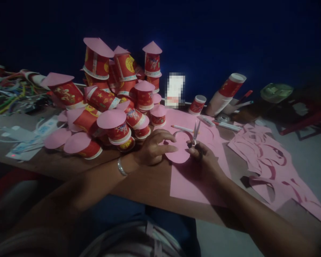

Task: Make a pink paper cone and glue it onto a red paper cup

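Note:
My left hand (pixel 155 147) is closed on a round piece of pink paper (pixel 178 152), with the thumb lying over its face. A thin curved strip shows along the disc's upper edge; whether it is still joined there I cannot tell. In my right hand (pixel 203 157) is a pair of scissors (pixel 195 132), blades pointing up and slightly apart, just right of the disc. Beneath both hands a large pink paper sheet (pixel 188 184) lies on the brown table (pixel 139 182). A pencil (pixel 184 128) rests on the sheet beyond the disc.
Red paper cups with pink cone tops (pixel 113 125) are piled at the left. Stacked cups (pixel 224 94) lean at the back right, near a single cup (pixel 197 104). Pink paper offcuts (pixel 273 160) spread over the right side. A power strip (pixel 34 137) and cables lie far left.

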`<state>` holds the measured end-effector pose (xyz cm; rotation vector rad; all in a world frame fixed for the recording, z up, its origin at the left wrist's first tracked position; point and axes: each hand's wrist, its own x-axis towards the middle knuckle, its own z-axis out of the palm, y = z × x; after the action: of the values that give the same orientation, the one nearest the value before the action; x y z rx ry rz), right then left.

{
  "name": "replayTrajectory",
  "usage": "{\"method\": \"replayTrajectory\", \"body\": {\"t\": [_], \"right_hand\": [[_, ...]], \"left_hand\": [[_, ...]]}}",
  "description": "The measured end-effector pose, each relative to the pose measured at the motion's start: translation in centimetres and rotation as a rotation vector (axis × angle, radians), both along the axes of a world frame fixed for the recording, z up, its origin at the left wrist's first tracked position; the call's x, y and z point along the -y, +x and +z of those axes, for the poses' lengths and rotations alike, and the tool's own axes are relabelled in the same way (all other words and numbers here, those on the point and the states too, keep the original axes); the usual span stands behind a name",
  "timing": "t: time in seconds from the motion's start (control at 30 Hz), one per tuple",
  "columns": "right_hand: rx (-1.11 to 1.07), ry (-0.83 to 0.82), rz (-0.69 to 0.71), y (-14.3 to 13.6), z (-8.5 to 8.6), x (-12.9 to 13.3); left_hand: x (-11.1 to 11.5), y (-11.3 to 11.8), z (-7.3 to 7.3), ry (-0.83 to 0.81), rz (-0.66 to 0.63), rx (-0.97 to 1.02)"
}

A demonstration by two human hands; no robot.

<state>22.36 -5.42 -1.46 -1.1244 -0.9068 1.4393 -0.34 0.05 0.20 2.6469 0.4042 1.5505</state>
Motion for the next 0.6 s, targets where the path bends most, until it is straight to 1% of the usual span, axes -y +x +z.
{"method": "replayTrajectory", "body": {"t": [0.07, 0.13, 0.2, 0.23, 0.27, 0.33, 0.4, 0.47, 0.5, 0.53, 0.6], "right_hand": [[0.014, -0.003, -0.020, -0.2, 0.3, 0.1], [0.031, 0.005, -0.034, -0.2, 0.7, 0.1], [0.047, 0.029, -0.041, -0.1, 1.0, 0.1], [0.062, 0.051, -0.045, -0.1, 1.0, 0.1], [0.085, 0.075, -0.049, 0.0, 1.1, 0.1], [0.142, 0.129, -0.060, 0.1, 1.0, 0.1], [0.201, 0.184, -0.079, 0.3, 1.0, 0.0], [0.260, 0.227, -0.098, 0.4, 0.9, -0.1], [0.289, 0.244, -0.105, 0.5, 0.9, -0.1], [0.315, 0.256, -0.110, 0.6, 1.0, -0.1], [0.353, 0.272, -0.115, 0.7, 1.0, -0.2]], "left_hand": [[-0.1, 0.0, 0.0, 0.071, 0.013, -0.048], [-0.1, 0.0, 0.0, 0.098, 0.019, -0.077], [0.0, 0.2, -0.2, 0.047, 0.037, -0.067], [0.0, 0.4, -0.3, -0.028, 0.063, -0.041], [0.1, 0.6, -0.4, -0.134, 0.088, 0.006], [0.1, 1.2, -0.7, -0.447, 0.110, 0.147], [0.2, 1.7, -0.8, -0.845, 0.056, 0.277], [0.3, 2.0, -0.8, -1.218, -0.048, 0.367], [0.5, 2.1, -0.7, -1.365, -0.111, 0.387], [0.6, 2.1, -0.5, -1.467, -0.178, 0.397], [1.0, 2.2, -0.2, -1.564, -0.267, 0.369]]}}
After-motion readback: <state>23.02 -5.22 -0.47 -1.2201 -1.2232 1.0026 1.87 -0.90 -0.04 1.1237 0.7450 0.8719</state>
